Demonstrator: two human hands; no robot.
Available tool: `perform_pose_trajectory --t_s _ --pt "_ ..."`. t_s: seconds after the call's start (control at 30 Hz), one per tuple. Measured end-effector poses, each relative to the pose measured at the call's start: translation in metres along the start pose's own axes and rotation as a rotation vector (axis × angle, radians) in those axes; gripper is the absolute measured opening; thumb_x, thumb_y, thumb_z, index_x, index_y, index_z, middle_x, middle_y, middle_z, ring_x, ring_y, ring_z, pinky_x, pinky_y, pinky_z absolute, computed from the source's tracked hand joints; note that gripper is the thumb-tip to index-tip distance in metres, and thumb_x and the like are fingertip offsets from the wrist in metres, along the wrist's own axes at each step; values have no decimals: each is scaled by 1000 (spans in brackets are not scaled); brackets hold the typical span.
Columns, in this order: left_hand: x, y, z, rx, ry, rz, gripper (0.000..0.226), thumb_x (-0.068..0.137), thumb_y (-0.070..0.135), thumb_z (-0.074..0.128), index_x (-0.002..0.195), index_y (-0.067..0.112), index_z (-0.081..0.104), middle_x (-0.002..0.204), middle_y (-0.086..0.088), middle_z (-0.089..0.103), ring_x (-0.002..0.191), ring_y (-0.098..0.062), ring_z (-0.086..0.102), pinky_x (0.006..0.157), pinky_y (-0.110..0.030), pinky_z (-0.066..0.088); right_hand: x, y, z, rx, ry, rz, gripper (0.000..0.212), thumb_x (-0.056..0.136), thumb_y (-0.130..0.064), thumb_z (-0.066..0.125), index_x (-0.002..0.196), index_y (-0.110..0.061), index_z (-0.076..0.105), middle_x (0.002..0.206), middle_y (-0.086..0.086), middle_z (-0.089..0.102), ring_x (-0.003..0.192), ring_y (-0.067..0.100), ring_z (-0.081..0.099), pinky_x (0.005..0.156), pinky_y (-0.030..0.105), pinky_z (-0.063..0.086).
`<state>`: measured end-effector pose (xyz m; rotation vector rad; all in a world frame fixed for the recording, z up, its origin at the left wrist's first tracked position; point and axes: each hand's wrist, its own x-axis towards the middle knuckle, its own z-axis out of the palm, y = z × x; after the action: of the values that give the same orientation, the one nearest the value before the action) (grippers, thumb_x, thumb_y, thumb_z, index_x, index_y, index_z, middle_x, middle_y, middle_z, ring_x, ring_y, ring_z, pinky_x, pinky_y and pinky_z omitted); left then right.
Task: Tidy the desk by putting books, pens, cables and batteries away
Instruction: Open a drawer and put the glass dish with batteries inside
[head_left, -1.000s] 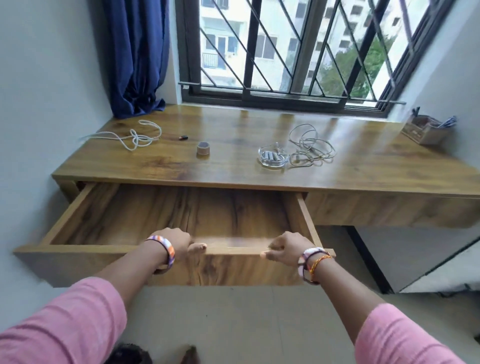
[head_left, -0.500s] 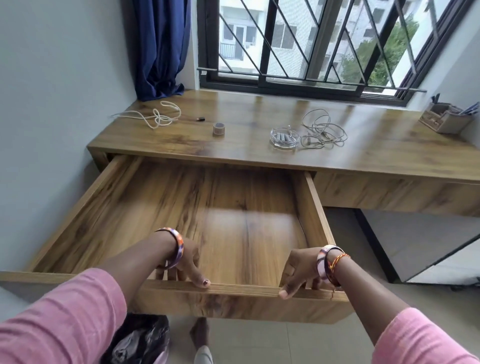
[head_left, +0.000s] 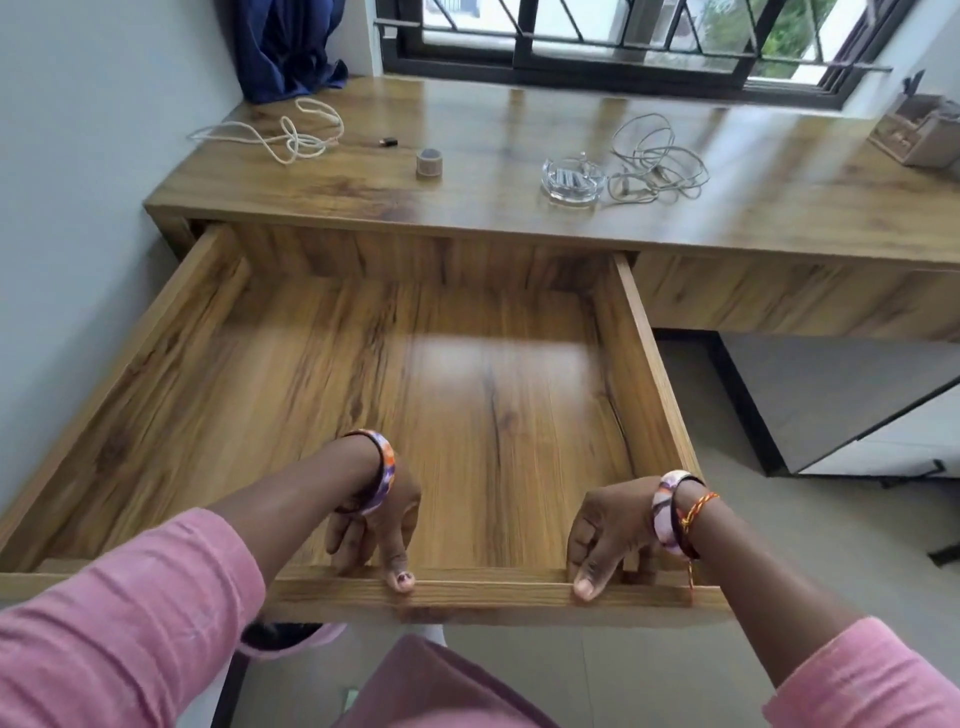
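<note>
The wooden drawer (head_left: 171, 395) under the desk's left half stands pulled far out, with nothing inside. My left hand (head_left: 376, 525) and my right hand (head_left: 608, 535) both grip its front rail (head_left: 493, 592), thumbs on top. On the desk top (head_left: 519, 109) a white cable (head_left: 291, 132) lies loose at the far left. A thinner tangled cable (head_left: 657, 161) lies right of a clear glass dish (head_left: 571, 179) holding batteries. A small black item (head_left: 388, 141) lies near the white cable.
A small brown tape roll (head_left: 429, 163) stands between the cables. A pen holder box (head_left: 919, 130) sits at the desk's far right by the window. A grey wall runs along the left; a blue curtain (head_left: 285, 47) hangs in the corner.
The drawer has slid further out toward me with both hands on its front rail. The view has tilted down, so more of the drawer's floor shows.
</note>
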<state>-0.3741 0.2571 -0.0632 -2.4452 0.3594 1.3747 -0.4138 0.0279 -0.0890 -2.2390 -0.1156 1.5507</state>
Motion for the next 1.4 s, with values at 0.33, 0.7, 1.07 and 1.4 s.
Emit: perform_pose_trajectory --t_s 0.33,0.7,1.07,1.4 --pt "12 -21 -7 -68 -97 335 51 88 29 60 134 13 45 130 -7 56 87 -5 66 76 -23 54 15 -7 -28 29 -276 -5 21 78 -31 72 91 -16 70 85 -2 68 70 11 64 62 26 58" --pt "95 -27 -212 -1383 474 724 6 89 16 58 94 16 60 83 2 61 66 -2 57 53 -20 49 49 -31 -242 749 1000 -324 18 84 -8 65 102 -4 64 68 7 58 53 14 55 47 25 48" --pt "164 -24 -273 -1724 526 596 16 91 10 54 76 16 54 78 -1 60 68 -12 56 59 -23 39 114 -26 -370 1254 1159 -136 41 87 -21 60 117 0 42 65 20 56 60 36 67 41 48 53" --pt "146 -9 -237 -1710 448 510 15 90 9 55 77 15 56 77 -2 61 63 -9 54 58 -23 43 105 -19 -343 1240 1051 -79 24 85 -19 57 84 5 53 66 20 61 46 27 63 39 28 49"
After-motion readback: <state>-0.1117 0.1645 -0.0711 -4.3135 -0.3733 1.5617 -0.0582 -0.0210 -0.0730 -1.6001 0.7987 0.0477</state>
